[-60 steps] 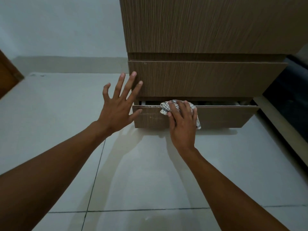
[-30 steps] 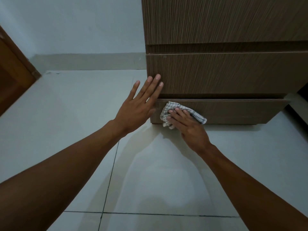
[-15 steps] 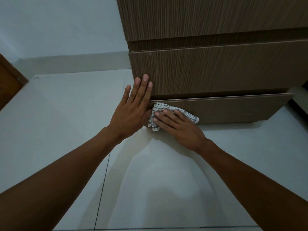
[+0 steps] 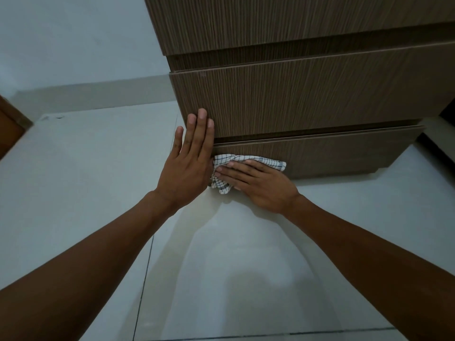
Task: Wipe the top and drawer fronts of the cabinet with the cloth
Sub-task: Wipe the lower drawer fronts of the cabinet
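Checked cloth (image 4: 268, 163), under the flat right hand (image 4: 261, 187), has slid left to the flat left hand (image 4: 188, 168).

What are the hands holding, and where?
Nothing is gripped. The right hand presses the checked cloth, at its middle, against the bottom drawer front; the left hand rests on the cabinet.

I see the right hand (image 4: 263, 185) flat on the checked cloth (image 4: 246, 158), pressing it against the left end of the bottom drawer (image 4: 332, 153), just above the tiled floor (image 4: 86, 180). The left hand (image 4: 188, 168) lies flat, fingers straight and together, at the cabinet (image 4: 270, 20) corner beside the cloth. Its fingertips seem to touch the middle drawer (image 4: 307, 99).
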